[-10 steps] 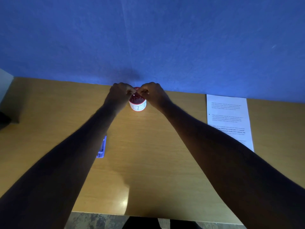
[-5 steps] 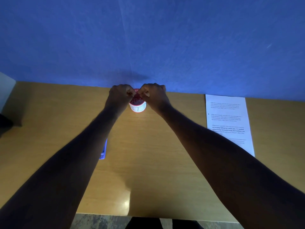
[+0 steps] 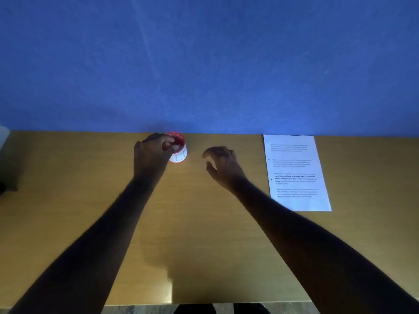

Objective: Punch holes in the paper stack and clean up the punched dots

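A small white cup point(image 3: 180, 156) with a red inside stands at the back of the wooden desk point(image 3: 199, 234), close to the wall. My left hand point(image 3: 150, 155) is against the cup's left side, with thumb and fingers curled over its rim. My right hand point(image 3: 223, 166) hovers above the desk to the right of the cup, apart from it, fingers spread and holding nothing. The printed paper stack point(image 3: 294, 173) lies flat at the back right. The hole punch and any punched dots are not visible.
A blue wall point(image 3: 204, 64) rises straight behind the desk. A dark object point(image 3: 2, 186) sits at the far left edge. The desk's front edge runs along the bottom, with floor below it.
Both hands were pinched together over the cup. My right hand has pulled away to the right and opened. My left hand stays at the cup. The view has tilted, and the blue item beside my left arm is out of sight.
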`<control>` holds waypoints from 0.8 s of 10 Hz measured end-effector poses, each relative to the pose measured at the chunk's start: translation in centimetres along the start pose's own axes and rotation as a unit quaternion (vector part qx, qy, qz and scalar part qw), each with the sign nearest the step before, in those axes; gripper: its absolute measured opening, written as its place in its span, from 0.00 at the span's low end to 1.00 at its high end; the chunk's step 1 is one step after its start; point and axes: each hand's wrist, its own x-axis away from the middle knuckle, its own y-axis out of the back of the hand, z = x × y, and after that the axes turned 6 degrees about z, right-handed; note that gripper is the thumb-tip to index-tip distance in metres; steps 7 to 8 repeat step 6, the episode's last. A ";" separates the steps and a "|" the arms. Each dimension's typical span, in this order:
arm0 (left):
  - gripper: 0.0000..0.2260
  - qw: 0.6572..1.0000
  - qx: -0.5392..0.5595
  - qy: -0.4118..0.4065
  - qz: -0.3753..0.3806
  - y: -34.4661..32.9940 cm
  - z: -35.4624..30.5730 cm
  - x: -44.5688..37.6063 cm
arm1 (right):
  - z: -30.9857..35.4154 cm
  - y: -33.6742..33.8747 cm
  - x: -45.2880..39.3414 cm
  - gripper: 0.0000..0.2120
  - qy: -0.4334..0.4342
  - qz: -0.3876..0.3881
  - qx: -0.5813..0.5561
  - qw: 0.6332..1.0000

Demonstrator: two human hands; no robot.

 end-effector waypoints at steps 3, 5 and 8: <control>0.13 0.997 -0.023 -0.067 0.021 -4.1 -1.2 7.3 | -4.6 -1.0 10.0 0.15 -0.092 0.033 0.040 0.994; 0.22 0.989 -0.087 -0.096 0.070 -8.1 -0.8 12.9 | -7.5 -2.1 16.2 0.27 -0.119 0.052 0.072 0.989; 0.29 0.984 -0.098 -0.077 0.126 -9.8 -1.0 15.4 | -8.8 -2.7 18.6 0.31 -0.135 0.056 0.074 0.986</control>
